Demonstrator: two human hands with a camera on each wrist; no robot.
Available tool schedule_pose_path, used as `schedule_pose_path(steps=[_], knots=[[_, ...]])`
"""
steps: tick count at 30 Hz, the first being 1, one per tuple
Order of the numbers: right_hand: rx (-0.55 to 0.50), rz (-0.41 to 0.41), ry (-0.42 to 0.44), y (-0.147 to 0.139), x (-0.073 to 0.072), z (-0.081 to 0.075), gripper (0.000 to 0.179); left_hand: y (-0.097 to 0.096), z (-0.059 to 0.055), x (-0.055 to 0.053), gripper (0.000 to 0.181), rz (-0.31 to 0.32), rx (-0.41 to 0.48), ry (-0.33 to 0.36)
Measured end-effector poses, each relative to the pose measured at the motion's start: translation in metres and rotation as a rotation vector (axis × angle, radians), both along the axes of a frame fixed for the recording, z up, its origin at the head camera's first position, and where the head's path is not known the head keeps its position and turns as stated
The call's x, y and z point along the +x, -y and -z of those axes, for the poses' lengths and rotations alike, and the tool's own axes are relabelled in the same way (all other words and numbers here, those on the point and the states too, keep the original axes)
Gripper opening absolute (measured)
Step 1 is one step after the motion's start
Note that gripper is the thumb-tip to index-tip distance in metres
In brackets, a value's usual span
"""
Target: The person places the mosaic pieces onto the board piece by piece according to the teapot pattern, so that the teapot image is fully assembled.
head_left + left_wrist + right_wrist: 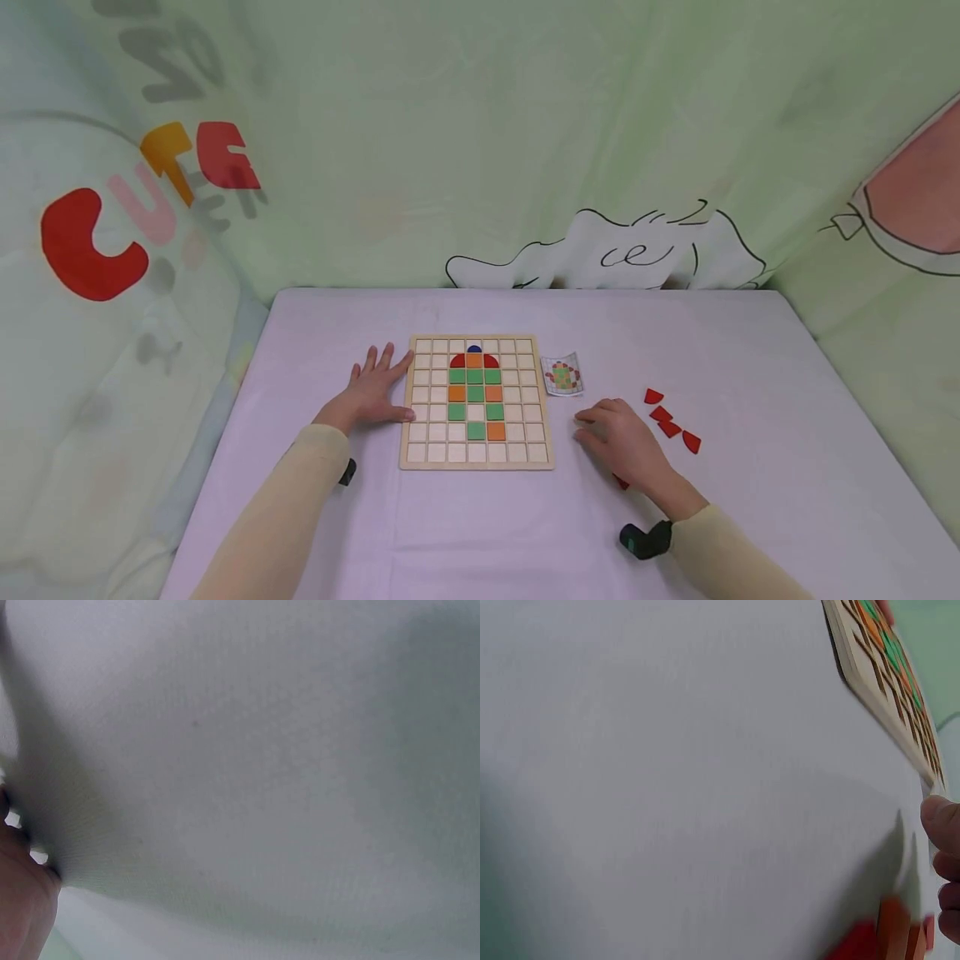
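A wooden grid board (pixel 517 458) lies flat on the table with green, orange, red and blue pieces set in its squares. My left hand (pixel 367 396) is spread at the board's left edge, its thumb and a fingertip touching the frame. In the left wrist view only part of the left hand (pixel 26 907) shows at the edge. To the right of the board my right hand (pixel 622 446) hovers with bent fingers; whether it pinches anything is hidden. Orange pieces (pixel 892 930) and a red piece (pixel 855 943) appear blurred below the right hand (pixel 949 862).
Right of the board is a small pattern card (pixel 562 375) showing a coloured design. Several red pieces (pixel 670 428) lie scattered beyond the right hand. A red piece (pixel 622 482) peeks out beneath that hand. Printed cloth (pixel 450 167) hangs behind the table.
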State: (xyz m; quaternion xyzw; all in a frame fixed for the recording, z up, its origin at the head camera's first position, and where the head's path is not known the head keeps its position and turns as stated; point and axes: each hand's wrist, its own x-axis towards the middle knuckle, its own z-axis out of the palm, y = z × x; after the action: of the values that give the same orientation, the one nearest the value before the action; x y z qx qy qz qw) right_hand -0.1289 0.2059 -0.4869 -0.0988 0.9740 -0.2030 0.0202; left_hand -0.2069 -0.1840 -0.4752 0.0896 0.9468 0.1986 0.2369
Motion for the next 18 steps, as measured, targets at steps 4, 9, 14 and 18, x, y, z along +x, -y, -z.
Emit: schedule_pose_path(steps=[4,9,14,18], knots=[[0.024,0.045,-0.006,-0.024,0.004,0.003,0.03,0.0,0.001,-0.001,0.106,0.006,-0.008,-0.002],[0.069,0.059,-0.028,-0.045,0.009,0.005,0.03,0.0,0.001,-0.001,0.106,0.009,-0.009,-0.003],[0.062,0.083,-0.011,-0.054,0.01,0.005,0.033,0.0,0.0,0.0,0.106,0.009,0.0,-0.003],[0.052,0.097,-0.004,-0.057,0.01,0.007,0.035,-0.001,-0.001,0.0,0.106,0.005,0.0,-0.003]])
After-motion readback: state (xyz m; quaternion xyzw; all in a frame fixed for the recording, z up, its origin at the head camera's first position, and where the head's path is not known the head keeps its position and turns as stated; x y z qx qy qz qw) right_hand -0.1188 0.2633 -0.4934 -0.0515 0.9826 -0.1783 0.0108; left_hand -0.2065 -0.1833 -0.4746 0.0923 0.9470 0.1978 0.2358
